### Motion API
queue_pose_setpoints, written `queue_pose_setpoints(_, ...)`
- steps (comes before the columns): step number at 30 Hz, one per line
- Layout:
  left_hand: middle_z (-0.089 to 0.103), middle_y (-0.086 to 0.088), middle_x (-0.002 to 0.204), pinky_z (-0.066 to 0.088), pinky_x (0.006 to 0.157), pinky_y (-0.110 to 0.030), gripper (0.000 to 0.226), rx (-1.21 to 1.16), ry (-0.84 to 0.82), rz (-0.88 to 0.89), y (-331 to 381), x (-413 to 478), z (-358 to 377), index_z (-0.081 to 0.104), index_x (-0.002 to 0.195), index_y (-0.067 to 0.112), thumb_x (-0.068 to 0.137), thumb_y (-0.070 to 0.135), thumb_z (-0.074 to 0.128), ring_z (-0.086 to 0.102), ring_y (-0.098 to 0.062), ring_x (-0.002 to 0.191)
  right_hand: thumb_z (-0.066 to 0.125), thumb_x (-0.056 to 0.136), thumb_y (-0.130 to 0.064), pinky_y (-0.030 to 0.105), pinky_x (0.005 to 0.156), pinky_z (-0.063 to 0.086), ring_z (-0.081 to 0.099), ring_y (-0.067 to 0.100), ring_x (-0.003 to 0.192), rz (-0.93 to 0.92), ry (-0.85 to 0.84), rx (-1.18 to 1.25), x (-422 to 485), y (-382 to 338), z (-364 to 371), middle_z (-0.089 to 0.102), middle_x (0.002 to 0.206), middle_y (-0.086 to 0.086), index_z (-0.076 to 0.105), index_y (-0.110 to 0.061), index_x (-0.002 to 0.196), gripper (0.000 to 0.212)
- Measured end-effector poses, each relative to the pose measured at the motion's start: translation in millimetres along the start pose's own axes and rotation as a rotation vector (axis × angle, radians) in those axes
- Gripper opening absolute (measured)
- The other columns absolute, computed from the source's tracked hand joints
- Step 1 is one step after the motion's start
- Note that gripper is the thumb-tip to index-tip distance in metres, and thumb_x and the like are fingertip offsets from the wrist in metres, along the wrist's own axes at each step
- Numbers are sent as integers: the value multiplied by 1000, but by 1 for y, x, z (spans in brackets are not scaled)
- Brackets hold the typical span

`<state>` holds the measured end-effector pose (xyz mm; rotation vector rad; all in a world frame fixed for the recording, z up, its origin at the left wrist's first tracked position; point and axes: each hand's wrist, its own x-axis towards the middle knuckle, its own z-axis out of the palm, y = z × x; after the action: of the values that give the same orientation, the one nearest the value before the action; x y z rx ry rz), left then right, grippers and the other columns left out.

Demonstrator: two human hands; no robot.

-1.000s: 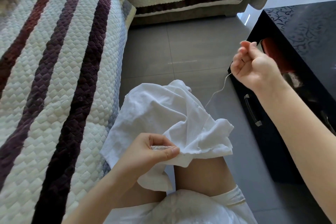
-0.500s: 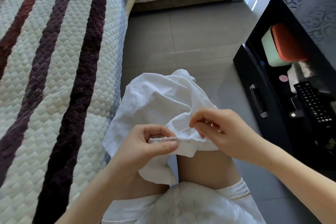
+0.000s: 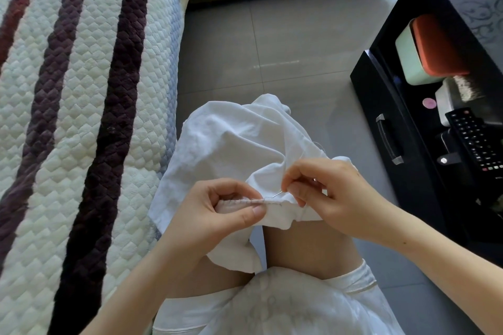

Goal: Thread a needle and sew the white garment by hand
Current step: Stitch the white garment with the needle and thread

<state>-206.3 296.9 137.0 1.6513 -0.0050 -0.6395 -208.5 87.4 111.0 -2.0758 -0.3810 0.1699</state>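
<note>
Here, needle [image 3: 278,194] in right hand [image 3: 336,194]

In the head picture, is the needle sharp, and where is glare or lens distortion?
Head view: the needle, pinched by the right hand at the hem of the white garment, is thin but sharp; head view: a glare streak lies on the grey floor; head view: the wide lens curves the stripes of the sofa cover and tilts the black cabinet.
</note>
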Motion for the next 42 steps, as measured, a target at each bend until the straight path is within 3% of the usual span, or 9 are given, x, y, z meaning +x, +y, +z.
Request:
queue_pose_setpoints(4, 67, 2, 65, 47, 60, -16, 20, 29, 8, 20, 0, -1, 0, 74, 67, 27, 52, 41, 77, 61, -6, 63, 56, 85, -13, 21, 57, 43, 56, 11, 60, 10, 1, 51, -1, -1, -2, 55, 63, -17, 63, -23, 80, 13)
queue_pose_setpoints(11, 69, -5, 67, 47, 61, -20, 20, 58, 14, 32, -1, 1, -1, 74, 67, 29, 52, 41, 77, 61, -9, 64, 55, 85, -13, 19, 60, 44, 57, 12, 63, 12, -59, 69, 0, -3, -3, 57, 66, -13, 63, -25, 81, 15)
queue_pose_setpoints(18, 73, -3, 72, 50, 64, -15, 21, 28, -41, 1, 0, 3, -2, 77, 71, 26, 55, 40, 75, 66, -8, 69, 54, 86, -11, 19, 62, 45, 57, 11, 62, 58, -122, 163, 2, -3, -3, 58, 65, -8, 58, -32, 78, 23)
queue_pose_setpoints(27, 71, 2, 70, 47, 64, -12, 20, -61, -108, -42, 0, 4, -3, 77, 72, 23, 57, 36, 75, 64, -5, 68, 53, 85, -10, 20, 64, 45, 53, 4, 60, 173, -217, 431, 6, -3, 1, 56, 60, -3, 62, -18, 78, 14)
queue_pose_setpoints(42, 69, 3, 70, 47, 64, -12, 20, -70, -101, -43, 0, 3, -1, 76, 71, 23, 57, 37, 75, 63, -5, 68, 54, 86, -9, 18, 64, 43, 50, 7, 60, 195, -245, 505, 6, -1, -2, 54, 58, -2, 62, -16, 76, 15)
